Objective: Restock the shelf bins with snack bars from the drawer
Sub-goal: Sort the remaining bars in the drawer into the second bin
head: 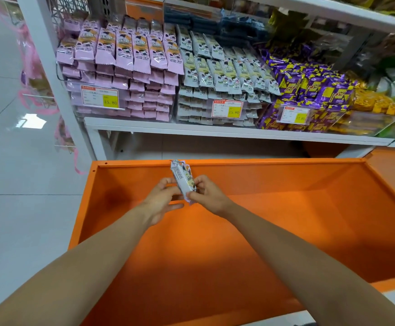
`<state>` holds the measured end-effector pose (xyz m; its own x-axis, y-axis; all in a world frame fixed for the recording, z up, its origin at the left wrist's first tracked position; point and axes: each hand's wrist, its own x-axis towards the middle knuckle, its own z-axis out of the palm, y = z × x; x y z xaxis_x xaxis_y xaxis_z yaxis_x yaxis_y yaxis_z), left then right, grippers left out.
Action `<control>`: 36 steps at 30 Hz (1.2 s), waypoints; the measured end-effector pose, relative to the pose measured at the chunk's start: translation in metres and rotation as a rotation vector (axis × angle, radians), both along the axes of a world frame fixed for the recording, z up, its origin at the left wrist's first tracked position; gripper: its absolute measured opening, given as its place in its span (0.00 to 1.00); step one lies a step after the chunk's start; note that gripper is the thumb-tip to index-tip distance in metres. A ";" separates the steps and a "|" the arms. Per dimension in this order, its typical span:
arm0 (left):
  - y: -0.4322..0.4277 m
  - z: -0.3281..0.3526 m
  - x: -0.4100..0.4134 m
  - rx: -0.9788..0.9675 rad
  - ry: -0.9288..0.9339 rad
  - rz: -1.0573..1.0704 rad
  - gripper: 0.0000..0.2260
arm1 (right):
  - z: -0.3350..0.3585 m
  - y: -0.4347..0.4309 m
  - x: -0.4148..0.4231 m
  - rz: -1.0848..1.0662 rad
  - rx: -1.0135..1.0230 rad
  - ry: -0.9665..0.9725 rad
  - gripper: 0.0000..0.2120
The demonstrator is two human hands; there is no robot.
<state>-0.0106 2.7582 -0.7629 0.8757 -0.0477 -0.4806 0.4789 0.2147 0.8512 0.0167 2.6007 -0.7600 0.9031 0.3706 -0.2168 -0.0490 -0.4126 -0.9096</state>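
Glossy grey floor tile (15,208) far left. White metal shelf (191,131) carries clear plastic bins. Left bin: pink snack bars (130,55), flat crimped-edge wrappers, stacked high, with an orange-yellow price tag (100,98) on the front. Middle bin: pale grey-white snack bars (224,74), same long shape. Right of those: purple-yellow foil packets (309,88), then yellow packets (377,103).

Below the shelf is an open orange drawer (286,208), smooth painted sheet metal, rectangular. Above its back half, the left hand (165,198) has fingers stretched toward the held snack bar (183,178), thumb beside it; actual grip cannot tell. The bar is grey-white, crinkly and tilted upright. The right hand (209,196) pinches its lower end.
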 end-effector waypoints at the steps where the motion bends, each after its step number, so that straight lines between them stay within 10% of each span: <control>1: -0.002 0.001 -0.001 0.014 -0.007 -0.008 0.14 | 0.001 -0.002 0.000 0.001 0.018 0.027 0.13; 13: -0.011 0.022 -0.005 0.097 -0.118 0.067 0.22 | 0.029 -0.015 -0.002 -0.032 0.108 0.089 0.11; 36: 0.030 0.118 0.016 0.153 -0.530 0.161 0.19 | 0.183 -0.036 0.078 -0.457 0.201 -0.633 0.11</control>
